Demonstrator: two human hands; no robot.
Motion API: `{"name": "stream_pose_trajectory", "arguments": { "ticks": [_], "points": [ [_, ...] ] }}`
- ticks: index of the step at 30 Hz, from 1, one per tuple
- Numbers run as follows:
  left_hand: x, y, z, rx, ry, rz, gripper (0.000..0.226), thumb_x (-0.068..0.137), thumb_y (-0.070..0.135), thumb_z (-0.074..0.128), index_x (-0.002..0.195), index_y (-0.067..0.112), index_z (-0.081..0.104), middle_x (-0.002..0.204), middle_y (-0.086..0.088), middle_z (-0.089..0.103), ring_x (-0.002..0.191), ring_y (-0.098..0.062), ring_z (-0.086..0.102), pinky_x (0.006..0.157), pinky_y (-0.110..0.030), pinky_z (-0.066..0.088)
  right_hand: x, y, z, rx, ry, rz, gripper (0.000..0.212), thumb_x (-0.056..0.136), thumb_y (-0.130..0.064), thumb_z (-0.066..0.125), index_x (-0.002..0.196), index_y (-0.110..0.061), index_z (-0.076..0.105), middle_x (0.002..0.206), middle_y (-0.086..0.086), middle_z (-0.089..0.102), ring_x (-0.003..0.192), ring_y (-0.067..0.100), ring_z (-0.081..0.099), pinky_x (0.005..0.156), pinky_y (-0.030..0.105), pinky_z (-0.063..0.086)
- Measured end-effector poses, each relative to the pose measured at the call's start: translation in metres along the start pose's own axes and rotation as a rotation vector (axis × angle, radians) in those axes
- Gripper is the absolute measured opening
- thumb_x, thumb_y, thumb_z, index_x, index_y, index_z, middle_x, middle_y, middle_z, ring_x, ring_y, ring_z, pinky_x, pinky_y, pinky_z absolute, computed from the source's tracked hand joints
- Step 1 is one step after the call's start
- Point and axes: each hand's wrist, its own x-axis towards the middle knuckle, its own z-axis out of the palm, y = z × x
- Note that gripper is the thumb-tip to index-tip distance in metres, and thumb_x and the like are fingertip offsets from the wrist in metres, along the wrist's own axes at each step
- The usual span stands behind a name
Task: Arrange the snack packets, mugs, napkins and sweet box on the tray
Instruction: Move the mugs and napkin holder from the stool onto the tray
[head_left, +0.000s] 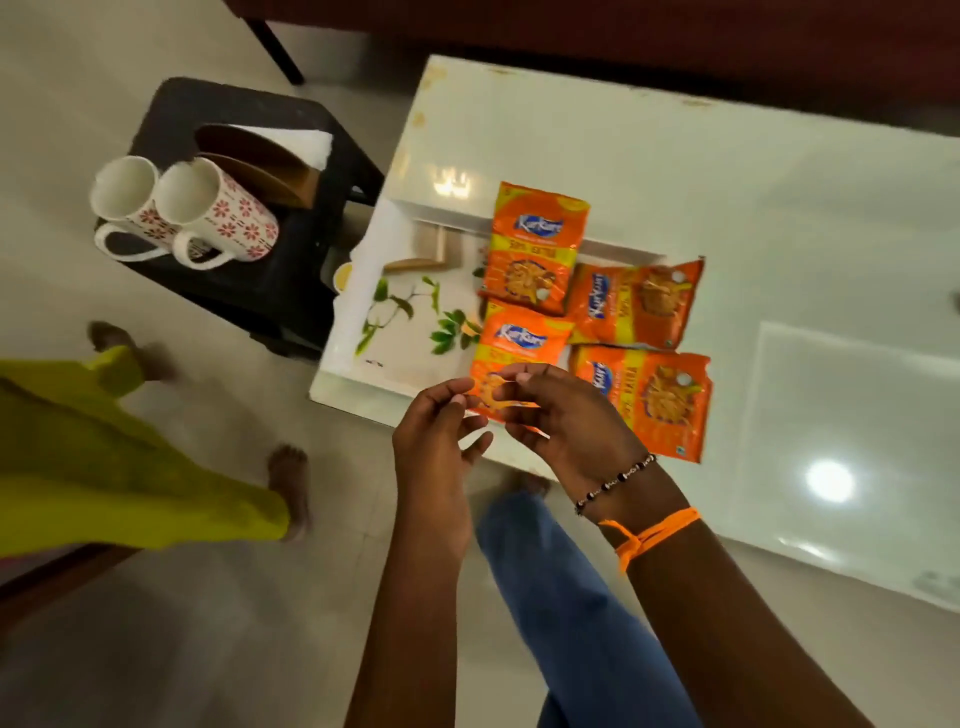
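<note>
A white tray (410, 358) with a leaf print lies at the near left corner of the white table. Several orange snack packets rest on its right part: one at the back (535, 244), one turned sideways to the right (639, 304), another sideways in front of that (660, 400). The nearest packet (519, 343) lies at the tray's front edge. My left hand (436, 436) and my right hand (566, 421) both pinch its near edge. Two white mugs (192, 208) with red flowers stand on a black stool, with white napkins (301, 143) and a brown box (260, 166) behind them.
The black stool (270, 280) stands left of the glossy white table (753, 197). Another person in yellow-green clothes (104, 452) stands barefoot on the floor at the left. My leg in blue jeans (561, 597) is below the hands. A dark sofa runs along the back.
</note>
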Motion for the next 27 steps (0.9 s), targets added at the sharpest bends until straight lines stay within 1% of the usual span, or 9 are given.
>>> {"name": "stream_pose_trajectory", "arguments": {
  "ticks": [6, 9, 12, 14, 17, 20, 23, 26, 27],
  "points": [
    [0.066, 0.053, -0.032, 0.014, 0.033, -0.072, 0.028, 0.090, 0.003, 0.043, 0.082, 0.020, 0.063, 0.084, -0.001, 0.059, 0.076, -0.015, 0.058, 0.063, -0.021, 0.051, 0.055, -0.026, 0.078, 0.024, 0.041, 0.038, 0.025, 0.090, -0.004, 0.040, 0.077, -0.015, 0.058, 0.073, 0.001, 0.060, 0.064, 0.011, 0.054, 0.063, 0.020, 0.045],
    [0.097, 0.077, -0.051, -0.031, 0.041, -0.057, 0.026, 0.090, 0.004, 0.045, 0.081, 0.021, 0.063, 0.082, 0.000, 0.061, 0.074, -0.014, 0.059, 0.059, -0.018, 0.052, 0.081, -0.033, 0.115, -0.021, 0.016, 0.022, 0.023, 0.090, -0.007, 0.042, 0.078, -0.016, 0.060, 0.072, 0.000, 0.061, 0.064, 0.011, 0.055, 0.064, 0.020, 0.045],
    [0.126, 0.091, -0.079, -0.071, 0.117, -0.049, 0.025, 0.089, 0.005, 0.048, 0.082, 0.023, 0.064, 0.082, 0.001, 0.062, 0.072, -0.010, 0.061, 0.056, -0.016, 0.052, 0.105, -0.033, 0.151, -0.095, 0.015, 0.009, 0.023, 0.091, -0.010, 0.043, 0.079, -0.016, 0.061, 0.072, 0.000, 0.062, 0.064, 0.011, 0.055, 0.066, 0.021, 0.045],
    [0.140, 0.098, -0.099, -0.084, 0.172, -0.047, 0.024, 0.089, 0.005, 0.049, 0.082, 0.023, 0.063, 0.083, 0.001, 0.062, 0.077, -0.012, 0.061, 0.061, -0.018, 0.052, 0.116, -0.029, 0.172, -0.113, 0.022, 0.017, 0.022, 0.091, -0.010, 0.043, 0.079, -0.016, 0.061, 0.073, 0.001, 0.061, 0.065, 0.011, 0.054, 0.066, 0.021, 0.044],
    [0.162, 0.112, -0.133, -0.127, 0.235, -0.084, 0.025, 0.090, 0.004, 0.047, 0.083, 0.021, 0.063, 0.084, -0.001, 0.059, 0.082, -0.016, 0.059, 0.074, -0.025, 0.052, 0.129, -0.023, 0.206, -0.142, 0.038, 0.032, 0.023, 0.092, -0.010, 0.042, 0.078, -0.017, 0.059, 0.073, 0.002, 0.060, 0.065, 0.012, 0.052, 0.065, 0.020, 0.042],
    [0.186, 0.132, -0.167, -0.144, 0.251, -0.073, 0.027, 0.089, 0.001, 0.046, 0.081, 0.021, 0.063, 0.076, 0.001, 0.057, 0.074, -0.013, 0.057, 0.075, -0.026, 0.050, 0.142, -0.016, 0.239, -0.153, 0.063, 0.032, 0.025, 0.092, -0.008, 0.041, 0.076, -0.017, 0.058, 0.074, 0.001, 0.058, 0.066, 0.012, 0.051, 0.066, 0.021, 0.041],
    [0.216, 0.153, -0.200, -0.123, 0.238, -0.055, 0.025, 0.090, 0.001, 0.046, 0.084, 0.020, 0.061, 0.075, 0.002, 0.056, 0.071, -0.010, 0.056, 0.074, -0.024, 0.050, 0.162, -0.001, 0.274, -0.190, 0.089, 0.024, 0.025, 0.093, -0.008, 0.039, 0.081, -0.017, 0.060, 0.075, 0.000, 0.057, 0.066, 0.010, 0.050, 0.066, 0.020, 0.041],
    [0.245, 0.172, -0.227, -0.098, 0.248, -0.071, 0.015, 0.092, 0.008, 0.047, 0.098, 0.018, 0.057, 0.089, 0.003, 0.059, 0.086, -0.010, 0.060, 0.084, -0.026, 0.050, 0.185, 0.016, 0.306, -0.290, 0.142, 0.019, 0.020, 0.094, -0.009, 0.040, 0.097, -0.017, 0.059, 0.077, -0.003, 0.054, 0.066, 0.007, 0.048, 0.064, 0.018, 0.041],
    [0.255, 0.178, -0.235, -0.071, 0.248, -0.081, 0.014, 0.093, 0.014, 0.048, 0.104, 0.019, 0.054, 0.095, 0.005, 0.059, 0.094, -0.010, 0.059, 0.090, -0.028, 0.048, 0.193, 0.021, 0.316, -0.311, 0.174, 0.020, 0.018, 0.093, -0.011, 0.043, 0.096, -0.018, 0.058, 0.076, -0.004, 0.053, 0.066, 0.007, 0.047, 0.063, 0.018, 0.040]
  ]
}}
